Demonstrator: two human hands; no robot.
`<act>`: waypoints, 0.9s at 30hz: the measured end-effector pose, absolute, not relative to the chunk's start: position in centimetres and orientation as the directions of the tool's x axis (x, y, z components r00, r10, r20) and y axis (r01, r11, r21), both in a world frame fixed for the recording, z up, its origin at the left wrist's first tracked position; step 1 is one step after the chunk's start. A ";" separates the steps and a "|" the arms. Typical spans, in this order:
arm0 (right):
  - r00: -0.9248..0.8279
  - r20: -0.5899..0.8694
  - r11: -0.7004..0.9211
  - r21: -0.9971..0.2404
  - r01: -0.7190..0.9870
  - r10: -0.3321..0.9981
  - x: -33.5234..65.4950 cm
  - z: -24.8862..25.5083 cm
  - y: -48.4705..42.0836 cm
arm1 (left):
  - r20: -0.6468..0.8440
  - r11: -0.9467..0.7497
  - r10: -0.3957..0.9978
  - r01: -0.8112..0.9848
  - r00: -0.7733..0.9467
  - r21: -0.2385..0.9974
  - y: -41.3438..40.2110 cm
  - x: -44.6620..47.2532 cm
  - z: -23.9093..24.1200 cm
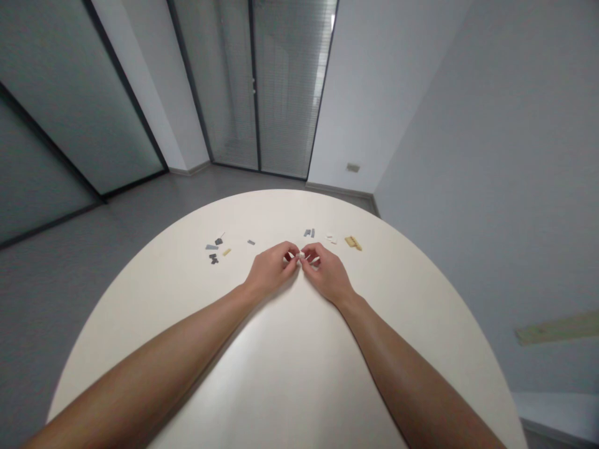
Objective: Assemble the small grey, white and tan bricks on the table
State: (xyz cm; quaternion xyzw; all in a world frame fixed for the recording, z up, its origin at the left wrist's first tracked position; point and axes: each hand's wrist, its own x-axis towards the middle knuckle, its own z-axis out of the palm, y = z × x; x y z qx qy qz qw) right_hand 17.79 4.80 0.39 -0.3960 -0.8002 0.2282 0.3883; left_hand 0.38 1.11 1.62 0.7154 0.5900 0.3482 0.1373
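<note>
1. Small white plastic brick (300, 255): pinched in the air between both grips, just above the counter; exact shape too small to tell.
2. Left grip (271, 269): closed, fingertips on the brick's left side.
3. Right grip (327, 273): closed, fingertips on the brick's right side, touching the left fingertips.
4. Round cream counter (140, 312): bears both forearms and the loose parts.
5. Dark grey bricks (213, 258): left of the left grip, well apart.
6. Grey bricks (309, 232): just beyond the grips.
7. White bricks (331, 238) and tan bricks (353, 242): beyond the right grip, near it.
</note>
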 end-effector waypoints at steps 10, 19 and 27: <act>-0.389 0.445 0.589 -0.664 0.461 0.806 17.8 0.2 5.0 | 0.331 -0.260 0.941 0.763 0.064 0.592 1.2 0.3 1.3; -0.388 0.451 0.593 -0.658 0.464 0.804 17.9 0.3 4.9 | 0.313 -0.249 0.947 0.769 0.068 0.589 1.2 0.3 1.5; -0.386 0.446 0.588 -0.662 0.465 0.808 17.8 0.5 4.8 | 0.312 -0.242 0.948 0.775 0.061 0.584 1.1 0.4 1.7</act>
